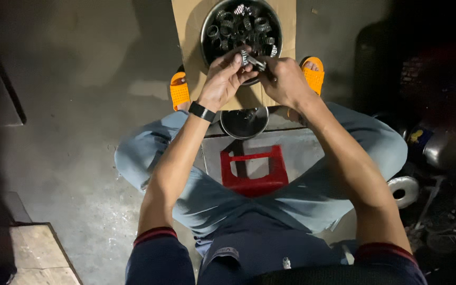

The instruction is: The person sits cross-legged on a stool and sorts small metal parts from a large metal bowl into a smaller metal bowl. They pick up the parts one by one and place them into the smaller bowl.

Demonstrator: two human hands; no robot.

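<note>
Nearest, one red plastic stool (254, 171) sat between the knees, one small round metal dish (244, 122) beyond it at the near edge of the cardboard sheet (286, 21). Above, the left hand (222, 79) and right hand (286, 79) both pinched one small toothed metal part (254, 61) between fingertips. Farther off, one round metal pan (241, 29) held many metal rings, too many to count, flanked by two orange sandals (179, 89).

Large pan (207, 21) rests on cardboard sheet (186, 16), holding metal rings (241, 26). Both hands meet over its near rim: left hand (225, 79), right hand (286, 79), small metal part (253, 60) between them. Small bowl (244, 122) lies nearer, stool (254, 171) behind it.
</note>
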